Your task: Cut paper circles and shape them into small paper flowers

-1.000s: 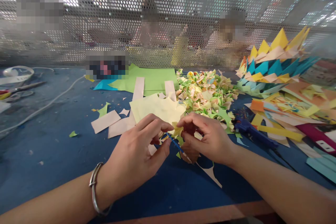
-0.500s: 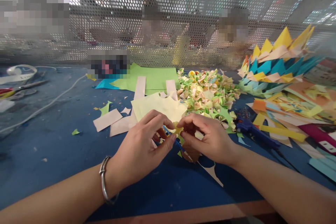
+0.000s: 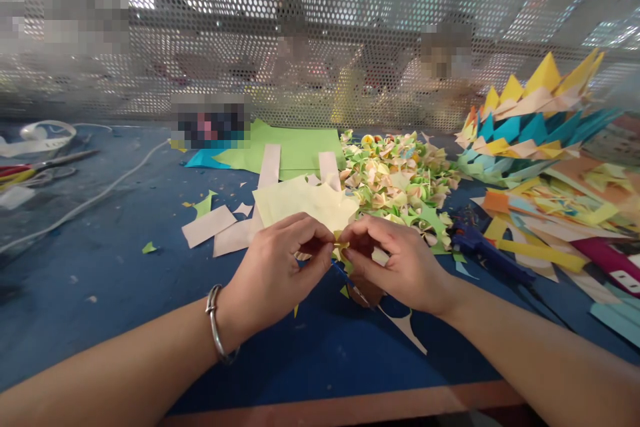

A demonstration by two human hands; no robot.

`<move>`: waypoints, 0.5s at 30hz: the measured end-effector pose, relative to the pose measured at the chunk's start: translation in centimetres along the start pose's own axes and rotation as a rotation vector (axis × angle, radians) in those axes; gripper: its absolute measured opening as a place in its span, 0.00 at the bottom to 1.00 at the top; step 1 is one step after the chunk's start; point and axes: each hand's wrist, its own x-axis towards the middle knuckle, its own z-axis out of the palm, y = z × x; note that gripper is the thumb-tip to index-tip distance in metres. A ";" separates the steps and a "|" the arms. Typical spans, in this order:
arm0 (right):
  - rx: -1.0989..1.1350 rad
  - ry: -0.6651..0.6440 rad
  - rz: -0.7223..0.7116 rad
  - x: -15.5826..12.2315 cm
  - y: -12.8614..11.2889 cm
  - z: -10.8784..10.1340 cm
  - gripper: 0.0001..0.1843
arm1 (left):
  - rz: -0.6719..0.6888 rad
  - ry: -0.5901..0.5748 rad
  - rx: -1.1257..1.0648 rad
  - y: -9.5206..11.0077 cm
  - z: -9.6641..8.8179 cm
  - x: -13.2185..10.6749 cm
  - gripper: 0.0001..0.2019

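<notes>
Thumb and forefinger of my left hand (image 3: 285, 267) are pinched on the left side of a small folded yellow paper piece (image 3: 341, 245). My right hand (image 3: 397, 260) pinches the same piece from the right, so the fingertips almost meet. Just below them a thin blue stick-like tool (image 3: 345, 273) slants down to the right; its upper end is hidden, and I cannot tell whether a finger holds it. A brown lump (image 3: 363, 290) lies under its tip. Behind my hands is a pale yellow sheet (image 3: 305, 200) with a scalloped edge.
A heap of small paper pieces (image 3: 400, 173) lies behind my right hand. To the right are a blue glue gun (image 3: 490, 253), paper strips (image 3: 545, 247) and a spiky layered paper model (image 3: 535, 120). Green sheets (image 3: 295, 147) lie before the perforated screen (image 3: 320, 73). A white cable (image 3: 100, 197) crosses the left.
My left fingertips have moved slightly right and up, closing on the yellow paper piece. Less of the blue tool shows between my fingers. My right hand has hardly moved.
</notes>
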 end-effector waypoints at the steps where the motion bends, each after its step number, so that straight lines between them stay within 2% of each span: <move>1: 0.005 0.002 0.000 0.0 0.0 0.0 0.03 | 0.001 0.006 -0.002 0.0 0.1 0.0 0.07; 7: 0.006 0.037 -0.012 -0.2 -0.1 0.1 0.03 | 0.032 0.048 -0.040 -0.3 0.4 0.0 0.06; 15: 0.003 0.041 0.015 -0.2 -0.3 -0.1 0.04 | -0.005 0.016 -0.110 -0.2 0.0 0.2 0.07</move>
